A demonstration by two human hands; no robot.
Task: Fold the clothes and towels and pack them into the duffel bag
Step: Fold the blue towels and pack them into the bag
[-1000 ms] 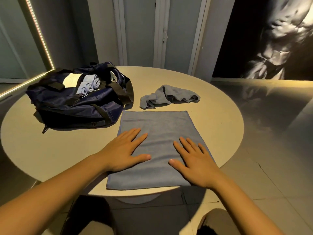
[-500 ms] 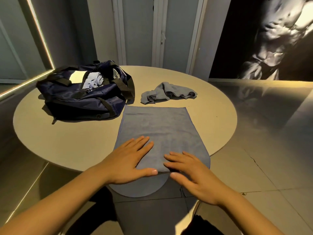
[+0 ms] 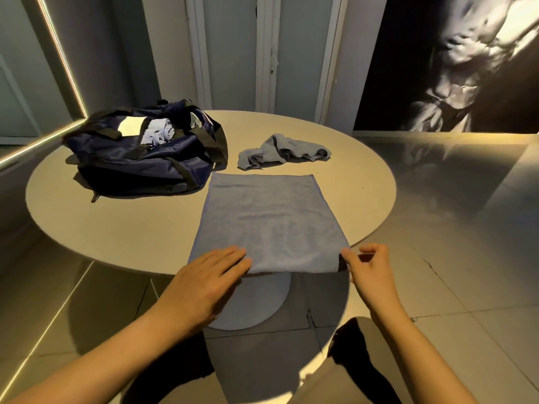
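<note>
A blue-grey towel (image 3: 268,223) lies spread flat on the round beige table (image 3: 131,228), its near edge at the table's rim. My left hand (image 3: 204,284) lies at the towel's near left corner with fingers straight, fingertips on the cloth. My right hand (image 3: 369,266) pinches the near right corner between thumb and curled fingers. A second grey cloth (image 3: 280,151) lies crumpled beyond the towel. The navy duffel bag (image 3: 140,158) sits open at the table's left, with folded light-blue items (image 3: 159,134) inside.
The table's round base (image 3: 250,304) stands on a tiled floor below the near edge. White door panels (image 3: 262,53) rise behind the table, a lit mirror edge at left, and a dark mural on the right wall.
Both hands slid back from the towel's middle to its near edge. My right hand went from flat to pinching the near right corner. The view pulled back from the table.
</note>
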